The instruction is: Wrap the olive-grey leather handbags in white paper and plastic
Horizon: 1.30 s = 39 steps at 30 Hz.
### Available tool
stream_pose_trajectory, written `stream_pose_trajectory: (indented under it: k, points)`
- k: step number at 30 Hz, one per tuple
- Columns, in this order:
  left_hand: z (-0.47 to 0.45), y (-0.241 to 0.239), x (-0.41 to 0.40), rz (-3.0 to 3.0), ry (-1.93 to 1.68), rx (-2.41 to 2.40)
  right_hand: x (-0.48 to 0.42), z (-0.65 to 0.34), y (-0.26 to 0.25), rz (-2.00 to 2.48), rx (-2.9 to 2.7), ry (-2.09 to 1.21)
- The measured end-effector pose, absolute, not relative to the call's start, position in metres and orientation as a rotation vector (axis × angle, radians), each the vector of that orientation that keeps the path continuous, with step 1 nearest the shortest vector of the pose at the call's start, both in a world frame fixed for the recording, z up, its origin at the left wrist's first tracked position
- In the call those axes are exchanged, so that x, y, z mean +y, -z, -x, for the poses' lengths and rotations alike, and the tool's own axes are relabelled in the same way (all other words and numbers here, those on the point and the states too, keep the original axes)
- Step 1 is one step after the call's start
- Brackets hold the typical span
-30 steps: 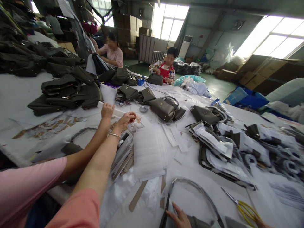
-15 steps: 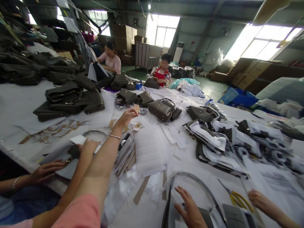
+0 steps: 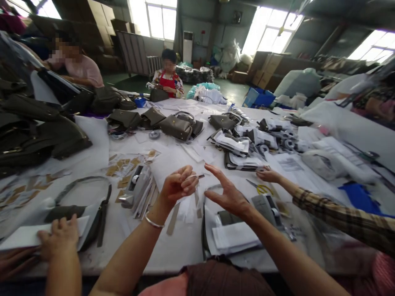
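Observation:
My left hand is raised over the table with fingers curled in a pinch. A thin white strand shows at its fingertips, and what else it holds is hidden. Facing it, my right hand has thumb and fingers spread, with nothing between them. Below the right hand lies a dark olive handbag with white wrapping and a folded white sheet on it. The bag's wrapped handle loop is partly behind the right hand. Left of my hands stands a stack of flat sheets with a tape dispenser on it.
A co-worker's hand presses white paper on another bag at left. From the right, another co-worker's hand reaches near wrapped bags. Yellow-handled scissors lie nearby. Small tan packets are scattered left; bags sit farther back.
My left hand, earlier stretched out left with a small tan packet, has come back toward my right hand. The right hand has lifted off the bag. The view has swung right.

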<state>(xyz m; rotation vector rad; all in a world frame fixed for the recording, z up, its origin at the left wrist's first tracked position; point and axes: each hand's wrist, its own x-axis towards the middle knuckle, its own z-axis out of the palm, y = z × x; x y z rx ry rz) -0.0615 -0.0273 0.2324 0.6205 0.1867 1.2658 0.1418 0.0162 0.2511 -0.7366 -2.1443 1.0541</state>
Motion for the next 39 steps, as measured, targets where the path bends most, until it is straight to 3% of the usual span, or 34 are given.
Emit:
stream_pose_trajectory:
  k: [6,12,18,30,36,39]
  points:
    - [0.012,-0.229,-0.031,-0.52,-1.269,0.253,-0.01,-0.15,-0.229,0.922,-1.778,-1.551]
    - [-0.008,-0.211,-0.039,-0.74,-1.597,0.955,-0.024,-0.168,-0.227,1.135,-1.309,-1.872]
    - [-0.032,-0.193,-0.057,-1.128,-1.353,1.452,-0.02,-0.173,-0.218,1.112,-1.394,-1.83]
    - [-0.054,-0.168,-0.027,-0.974,-1.26,1.445,-0.009,-0.218,-0.169,1.271,-1.651,-1.644]
    - [-0.047,-0.157,-0.017,-0.517,-1.276,1.093,-0.013,-0.255,-0.146,1.349,-2.002,-1.579]
    - [-0.052,-0.158,-0.015,-0.626,-1.283,1.203,-0.014,-0.271,-0.136,1.312,-2.119,-1.56]
